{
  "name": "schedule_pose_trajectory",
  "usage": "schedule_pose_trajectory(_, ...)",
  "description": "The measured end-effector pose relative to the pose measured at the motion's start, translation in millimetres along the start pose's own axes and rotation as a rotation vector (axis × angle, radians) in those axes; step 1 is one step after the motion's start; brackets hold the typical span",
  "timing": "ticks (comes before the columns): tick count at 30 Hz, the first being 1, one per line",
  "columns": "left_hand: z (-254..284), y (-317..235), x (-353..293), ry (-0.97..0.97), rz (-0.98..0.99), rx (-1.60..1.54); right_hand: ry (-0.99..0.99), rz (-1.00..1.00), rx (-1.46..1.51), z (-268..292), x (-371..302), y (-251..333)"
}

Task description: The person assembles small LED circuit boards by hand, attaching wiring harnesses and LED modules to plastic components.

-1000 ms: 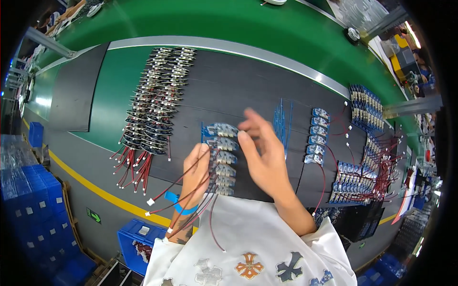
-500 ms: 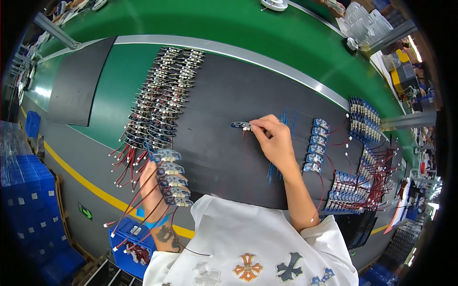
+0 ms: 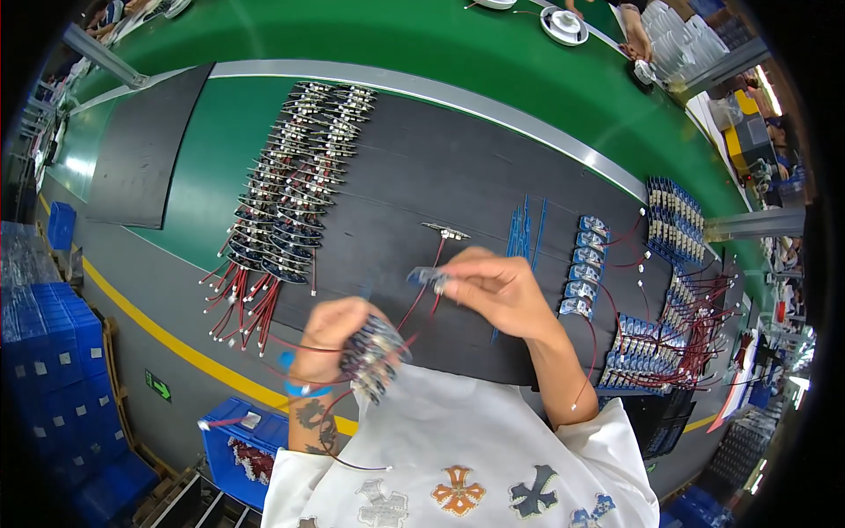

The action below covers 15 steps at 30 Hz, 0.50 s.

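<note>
My left hand (image 3: 333,327) is closed round a bunch of small curved circuit boards (image 3: 377,356), blurred by motion, with dark red wires and white plugs trailing from it. Between the fingertips of my right hand (image 3: 497,289) is a single blue-and-white circuit board (image 3: 426,275), close to the bunch but apart from it. Just beyond, one lone circuit board (image 3: 446,232) lies on the black mat (image 3: 396,194), its red wire running toward me. A blue band (image 3: 304,377) circles my left wrist.
Two long rows of circuit boards (image 3: 290,176) stand at the left of the mat. Thin blue strips (image 3: 526,231) and a column of boards (image 3: 584,266) lie to the right, with more board stacks (image 3: 673,220) beyond. A blue bin (image 3: 238,449) stands below left. Across the green belt are a co-worker's hands (image 3: 635,35).
My right hand has left one board on the mat, come nearer me and now pinches another board. My left hand has swung right and inward with its bunch. A white round part has appeared on the belt.
</note>
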<state>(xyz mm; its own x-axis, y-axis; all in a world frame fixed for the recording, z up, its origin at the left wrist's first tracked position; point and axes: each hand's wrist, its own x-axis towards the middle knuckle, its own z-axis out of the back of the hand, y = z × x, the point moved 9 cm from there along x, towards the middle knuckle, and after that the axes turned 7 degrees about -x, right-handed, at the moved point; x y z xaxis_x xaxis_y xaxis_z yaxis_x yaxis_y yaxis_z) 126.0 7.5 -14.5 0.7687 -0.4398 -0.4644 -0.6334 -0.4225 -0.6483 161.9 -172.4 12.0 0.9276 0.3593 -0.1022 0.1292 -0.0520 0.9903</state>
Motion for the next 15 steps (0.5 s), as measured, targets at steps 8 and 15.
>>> schedule_pose_trajectory(8, 75, -74, -61, -0.569, -0.519, 0.130, -0.408, 0.411, -0.917, 22, 13, 26)
schedule_pose_trajectory(15, 37, -52, -46, -0.372, -0.424, 0.182, -0.486, 0.491, -1.123, 19, 6, 29)
